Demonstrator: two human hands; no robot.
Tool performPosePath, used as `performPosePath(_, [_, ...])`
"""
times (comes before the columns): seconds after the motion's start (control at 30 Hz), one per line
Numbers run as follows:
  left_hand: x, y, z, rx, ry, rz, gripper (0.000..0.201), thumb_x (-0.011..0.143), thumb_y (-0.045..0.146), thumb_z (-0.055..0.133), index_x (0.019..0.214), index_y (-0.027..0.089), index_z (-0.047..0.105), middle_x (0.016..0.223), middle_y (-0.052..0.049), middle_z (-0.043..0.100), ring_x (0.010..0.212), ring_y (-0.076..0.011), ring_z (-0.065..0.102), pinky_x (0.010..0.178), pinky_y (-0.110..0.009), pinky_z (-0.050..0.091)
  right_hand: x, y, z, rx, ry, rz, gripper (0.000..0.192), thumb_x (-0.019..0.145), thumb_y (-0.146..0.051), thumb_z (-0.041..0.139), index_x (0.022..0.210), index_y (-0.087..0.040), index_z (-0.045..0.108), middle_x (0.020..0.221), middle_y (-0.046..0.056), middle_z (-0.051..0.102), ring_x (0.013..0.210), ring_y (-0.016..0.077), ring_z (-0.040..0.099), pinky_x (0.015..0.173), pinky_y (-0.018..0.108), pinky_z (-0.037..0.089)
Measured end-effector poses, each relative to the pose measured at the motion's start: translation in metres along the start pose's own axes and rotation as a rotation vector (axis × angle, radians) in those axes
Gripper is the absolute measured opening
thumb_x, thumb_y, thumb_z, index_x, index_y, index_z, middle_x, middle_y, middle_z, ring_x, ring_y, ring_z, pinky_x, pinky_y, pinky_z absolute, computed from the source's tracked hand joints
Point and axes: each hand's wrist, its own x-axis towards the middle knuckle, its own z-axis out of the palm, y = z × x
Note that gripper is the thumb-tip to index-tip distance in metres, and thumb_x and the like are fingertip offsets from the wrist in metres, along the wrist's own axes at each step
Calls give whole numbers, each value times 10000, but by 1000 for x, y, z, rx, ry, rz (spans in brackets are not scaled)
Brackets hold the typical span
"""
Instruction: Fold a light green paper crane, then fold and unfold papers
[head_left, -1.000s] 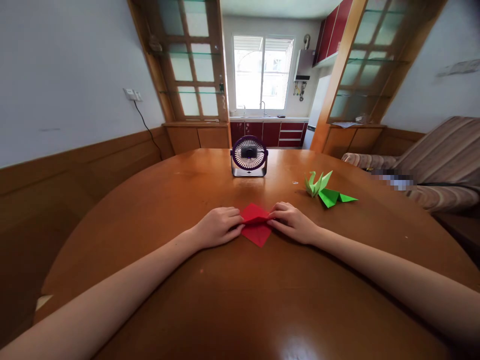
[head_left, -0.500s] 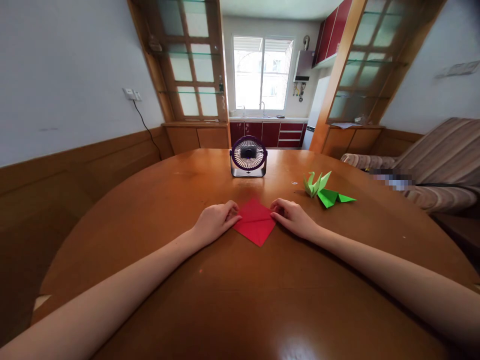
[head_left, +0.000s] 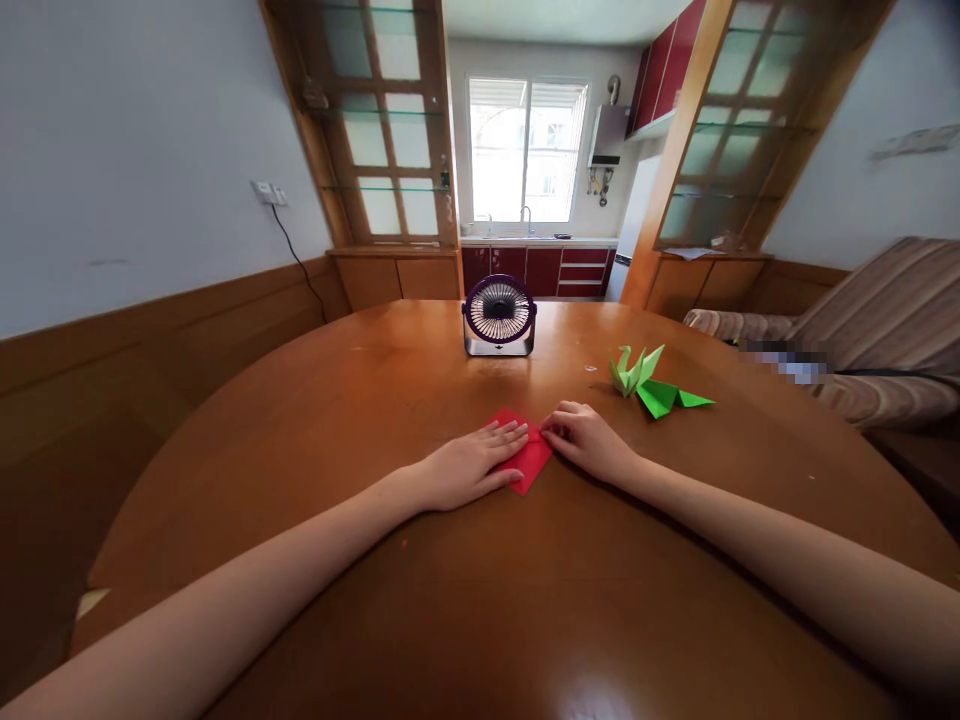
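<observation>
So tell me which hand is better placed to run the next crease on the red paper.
Probably the right hand: its fingertips pinch the red paper at its edge, while the left hand lies flat, pinning it.

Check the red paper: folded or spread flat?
Folded. The red paper lies flat on the table, showing a pointed corner and a crease; the left hand covers most of it, the right hand touches its edge.
</observation>
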Motion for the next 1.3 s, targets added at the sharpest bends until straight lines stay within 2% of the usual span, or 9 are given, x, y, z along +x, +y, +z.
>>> performPosePath(0.2, [2,-1,-4,-85,-105,-40,635,955,556,337,1497,237,250,1558,-35,205,1453,-215,149,1197,-403,148,-2,1,0,-131,6,-52,151,894,-199,549,837,-160,683,837,72,639,762,172,561,742,322,422])
performPosePath(0.3, [5,-3,-7,-146,-95,-63,562,973,521,316,1467,253,328,1541,-32,283,1435,-199,236,1186,-395,184,-3,3,-3,-176,-20,-187,181,900,-176,517,886,-169,697,916,88,669,842,197,586,804,360,417])
performPosePath(0.47, [17,-14,-6,-334,16,-84,429,1010,387,274,1286,244,570,1413,-37,507,1320,-162,435,1129,-359,301,-4,8,-11,-172,-79,-343,234,906,-180,478,989,-167,697,950,94,689,865,210,586,810,372,433])
performPosePath(0.63, [24,-22,0,-310,135,-125,287,966,325,422,1044,192,665,1284,-66,603,1214,-177,523,1068,-353,367,-3,11,-12,-225,-115,-403,264,885,-147,476,1044,-159,687,965,102,676,880,221,565,816,386,450])
performPosePath(0.73, [25,-22,4,-206,112,-193,317,955,328,440,1178,164,594,1383,-103,524,1302,-198,450,1106,-368,314,-2,13,-11,-220,-141,-453,303,867,-124,476,1099,-162,666,1002,107,662,909,223,567,836,389,464])
performPosePath(0.83, [25,-21,7,-105,-15,-240,491,990,345,322,1441,150,330,1520,-110,338,1422,-186,268,1177,-397,151,-1,14,-10,-207,-187,-485,343,876,-119,444,1155,-155,640,1051,123,644,929,217,577,832,375,487])
performPosePath(0.9, [26,-21,7,-35,-109,-237,526,1003,345,240,1492,154,215,1564,-97,221,1452,-173,172,1187,-402,75,1,13,-10,-204,-219,-502,364,885,-129,432,1197,-150,618,1076,131,638,959,223,579,849,384,491])
performPosePath(1.03, [28,-20,6,45,-198,-241,556,1006,357,153,1509,121,151,1581,-94,117,1464,-162,85,1186,-382,34,10,8,-8,-177,-272,-527,400,878,-145,458,1259,-156,581,1144,131,625,1060,241,556,927,416,464])
performPosePath(1.3, [25,-21,6,54,-182,-224,564,1003,372,138,1512,128,140,1581,-92,110,1464,-162,82,1184,-388,34,13,5,-15,-133,-314,-509,384,849,-121,455,1186,-160,635,1122,116,638,1023,233,574,915,407,470])
